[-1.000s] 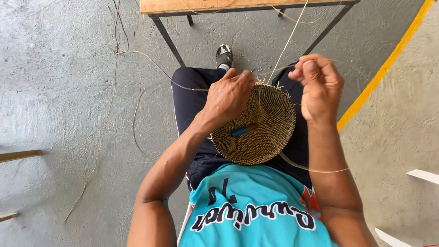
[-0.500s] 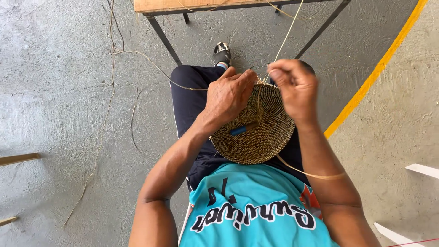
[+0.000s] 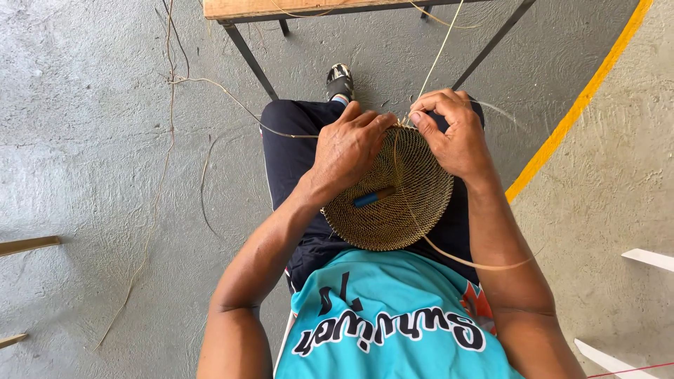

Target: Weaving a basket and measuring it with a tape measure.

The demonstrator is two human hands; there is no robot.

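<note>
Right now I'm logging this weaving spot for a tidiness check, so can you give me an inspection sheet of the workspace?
Surface: grey concrete floor with a yellow painted line; the work rests on the person's lap.
Job's things: round woven basket base; a pale fibre strand runs up from its rim; a blue-handled tool lies on it.
Clutter: loose fibre strands on the floor.
Grippers: left hand presses on the weave; right hand pinches at the rim.
Cables: nothing seen.
Surroundings: wooden table on dark metal legs ahead; white slats to the right.
</note>
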